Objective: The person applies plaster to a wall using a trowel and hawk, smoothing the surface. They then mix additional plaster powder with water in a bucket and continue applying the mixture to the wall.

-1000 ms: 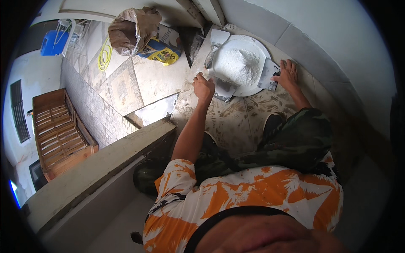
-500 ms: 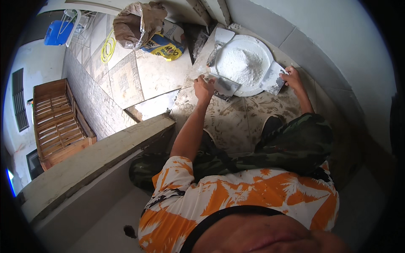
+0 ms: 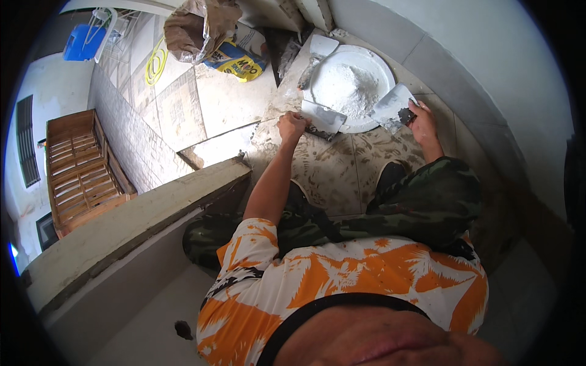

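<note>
A round white pan [image 3: 388, 68] on the floor bears a heap of white powder [image 3: 349, 86]. My left hand [image 3: 292, 127] is closed on the dark handle end of a wide-bladed scraper [image 3: 322, 116], whose pale blade lies against the pan's near left rim. In my right hand [image 3: 423, 127] is a second wide scraper [image 3: 390, 105]; its powder-smeared blade leans over the right side of the pan, close to the heap. A third scraper [image 3: 323, 45], held by neither hand, rests at the pan's far left edge, its handle pointing toward me.
Left of the pan stand an open brown paper bag [image 3: 183, 38] and a yellow and blue sack [image 3: 239, 63]. A tiled wall [image 3: 390, 27] curves round the right. A pale ledge [image 3: 140, 213] runs along my left, with a wooden crate frame [image 3: 85, 171] beyond.
My right hand has turned and shifted slightly, bringing its scraper blade further left over the pan. The left scraper's blade has moved a little left and lies at a slightly different angle.
</note>
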`<control>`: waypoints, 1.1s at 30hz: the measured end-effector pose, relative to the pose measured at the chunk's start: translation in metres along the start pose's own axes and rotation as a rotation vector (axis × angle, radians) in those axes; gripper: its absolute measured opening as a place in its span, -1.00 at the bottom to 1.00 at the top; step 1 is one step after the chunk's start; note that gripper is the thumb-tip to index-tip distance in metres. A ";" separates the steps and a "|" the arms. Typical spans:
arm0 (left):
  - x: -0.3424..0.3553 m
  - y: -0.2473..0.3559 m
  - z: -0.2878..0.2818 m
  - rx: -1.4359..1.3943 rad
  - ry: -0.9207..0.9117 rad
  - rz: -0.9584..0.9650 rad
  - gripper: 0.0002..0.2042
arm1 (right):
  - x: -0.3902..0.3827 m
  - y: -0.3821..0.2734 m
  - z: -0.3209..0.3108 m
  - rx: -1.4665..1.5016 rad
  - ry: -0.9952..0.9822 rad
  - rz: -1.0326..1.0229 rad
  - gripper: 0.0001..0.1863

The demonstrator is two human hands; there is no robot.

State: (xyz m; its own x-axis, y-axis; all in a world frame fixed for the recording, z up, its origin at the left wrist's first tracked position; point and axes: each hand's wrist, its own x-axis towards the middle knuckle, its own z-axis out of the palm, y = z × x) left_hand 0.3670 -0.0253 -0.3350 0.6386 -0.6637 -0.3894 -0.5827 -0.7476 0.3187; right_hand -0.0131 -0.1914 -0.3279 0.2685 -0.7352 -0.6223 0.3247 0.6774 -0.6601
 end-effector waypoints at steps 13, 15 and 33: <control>0.015 0.017 -0.100 -1.382 -0.356 -0.049 -0.72 | -0.006 -0.026 0.032 -0.740 0.124 -0.916 -0.72; 0.019 0.027 -0.108 -1.380 -0.437 0.045 -0.72 | -0.012 -0.034 0.049 -0.744 0.138 -0.936 -0.73; -0.088 0.173 -0.049 -1.826 -0.589 0.068 -0.69 | -0.048 -0.044 0.109 0.076 -0.465 -0.082 -0.44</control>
State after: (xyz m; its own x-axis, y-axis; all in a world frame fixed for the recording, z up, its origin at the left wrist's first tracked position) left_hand 0.2346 -0.0973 -0.2028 0.1869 -0.8909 -0.4140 0.8112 -0.0977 0.5765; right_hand 0.0588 -0.1889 -0.2234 0.6110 -0.7308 -0.3043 0.4220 0.6259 -0.6559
